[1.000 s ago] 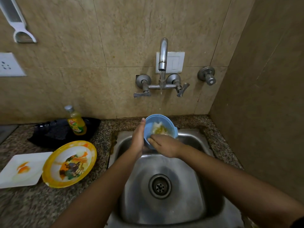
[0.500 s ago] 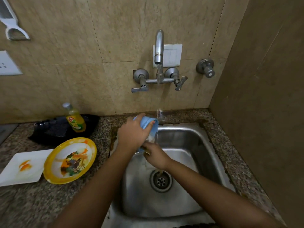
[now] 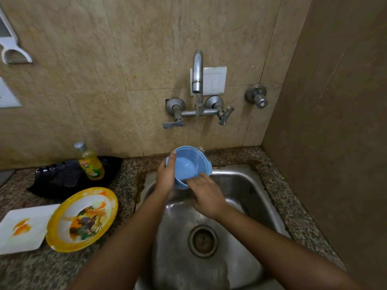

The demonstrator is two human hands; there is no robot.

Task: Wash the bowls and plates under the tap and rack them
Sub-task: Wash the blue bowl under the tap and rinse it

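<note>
A small blue bowl (image 3: 188,164) is held tilted over the back of the steel sink (image 3: 240,185), its clean inside facing me. My left hand (image 3: 166,174) grips its left rim, thumb on the edge. My right hand (image 3: 206,194) holds the bowl's lower front edge, fingers curled under it. Water runs from the tap (image 3: 198,74) and falls just behind the bowl's right rim. On the counter at left lie a yellow-rimmed plate (image 3: 81,218) with food traces and a white square plate (image 3: 25,227) with orange smears.
A yellow dish-soap bottle (image 3: 90,162) stands on a black tray (image 3: 62,176) against the wall. The sink drain (image 3: 202,240) lies below my hands. A brown side wall closes in the right. A valve knob (image 3: 257,96) juts from the tiles.
The bowl has turned from tipped away with its back toward me to open side facing me, and the suds seen a second ago are gone. My right hand shifted to its lower edge.
</note>
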